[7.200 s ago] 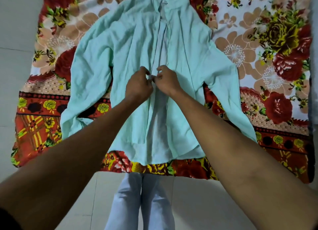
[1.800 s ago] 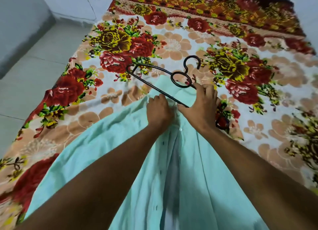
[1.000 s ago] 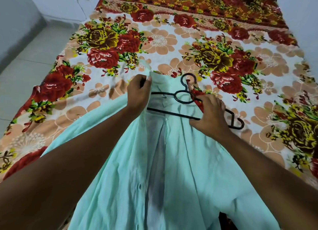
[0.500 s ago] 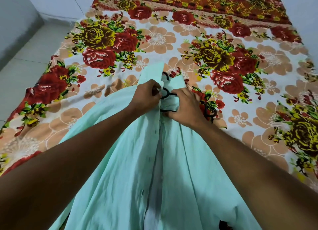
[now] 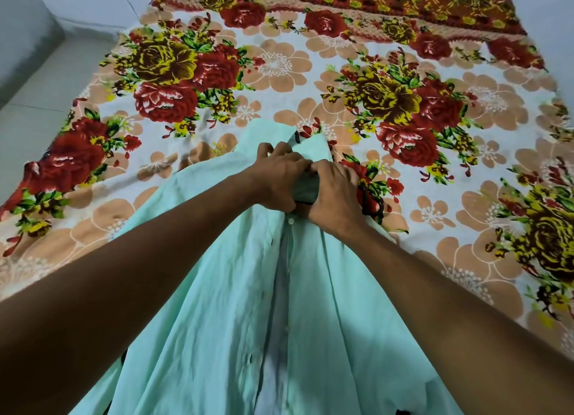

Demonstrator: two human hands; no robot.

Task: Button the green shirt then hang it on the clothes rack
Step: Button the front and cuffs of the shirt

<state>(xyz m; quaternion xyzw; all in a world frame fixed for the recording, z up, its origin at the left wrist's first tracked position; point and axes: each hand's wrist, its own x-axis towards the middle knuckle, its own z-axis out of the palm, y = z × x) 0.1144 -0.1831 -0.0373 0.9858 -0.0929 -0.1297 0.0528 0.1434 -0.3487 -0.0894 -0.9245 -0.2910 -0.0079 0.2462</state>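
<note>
Gripping green shirt [image 5: 236, 306] collar, both hands hide most of hanger [image 5: 371, 204].

Hanger [image 5: 371, 204] now mostly inside shirt [image 5: 236, 306]

**Both hands meet at the collar, shirt spread on the bed**

The shirt [image 5: 248, 306] lies on the bed [image 5: 279, 66], its body running from the fingers [image 5: 273, 148] back toward the person. Left hand [image 5: 276, 178] and right hand [image 5: 335, 194] sit side by side, touching, at the collar [image 5: 313, 147], which rises just beyond the fingers. A hanger [image 5: 371, 203] pokes out just right of the right hand. Floor [image 5: 34, 103] lies far left of the fingers.
</note>
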